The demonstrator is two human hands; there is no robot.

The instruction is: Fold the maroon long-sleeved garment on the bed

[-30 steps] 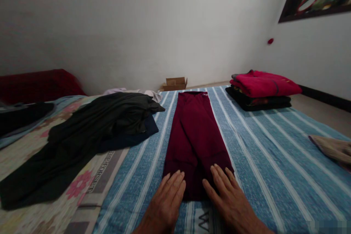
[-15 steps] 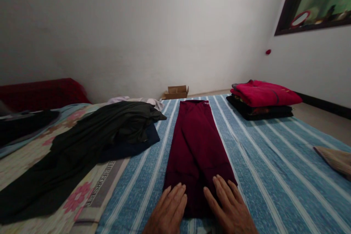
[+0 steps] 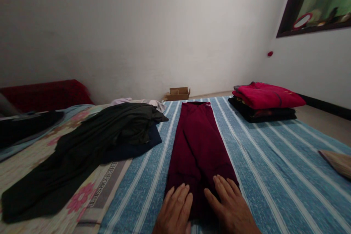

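Maroon trousers (image 3: 199, 142) lie lengthwise on a blue-and-white striped bedsheet (image 3: 274, 175), their waist end away from me and the near end close to my body. My left hand (image 3: 175, 208) rests palm down on the near left corner of the cloth, fingers together and slightly bent. On the near right part lies my right hand (image 3: 230, 204), its fingers stretched and the thumb apart. The cloth between the hands looks dark and a little creased. My palms' undersides are hidden.
Dark green clothing (image 3: 109, 131) lies spread on the left over a navy garment (image 3: 134, 151) and a flowered cloth (image 3: 82, 197). At the far right stands a stack of folded clothes, a bright red one (image 3: 263, 95) on top. A cardboard box (image 3: 178, 94) sits by the wall.
My left hand has shifted a little to the right along the near end of the trousers. My right hand stays nearly in place. The view has turned very slightly.
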